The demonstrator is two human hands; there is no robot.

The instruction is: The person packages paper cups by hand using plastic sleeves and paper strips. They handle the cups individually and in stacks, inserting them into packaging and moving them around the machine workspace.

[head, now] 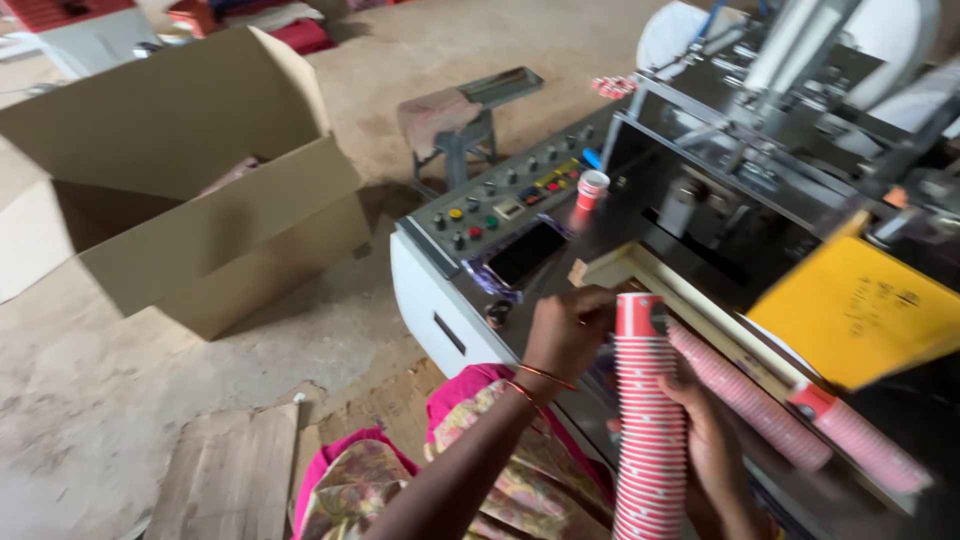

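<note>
both hands gripping upright red cup stack point(650, 420) at 5 o'clock: left hand point(568, 330) closing fingers near its top, right hand point(712, 440) wrapping its side; cardboard box point(190, 190) sitting at 10 o'clock.

Open floor point(120, 400) lies left; the open carton point(200, 200), the control panel point(500, 200) and lying cup rows point(760, 400) crowd the rest.

Pink floral garment point(480, 470), thin red-gold bangles point(540, 380) on left wrist

Open cardboard box point(190, 190) stood on floor point(90, 400), left of machine point(700, 200); single cup point(592, 188) sat on control panel point(500, 205); upright cup stack point(650, 420) before machine, stool point(455, 125) behind.
</note>
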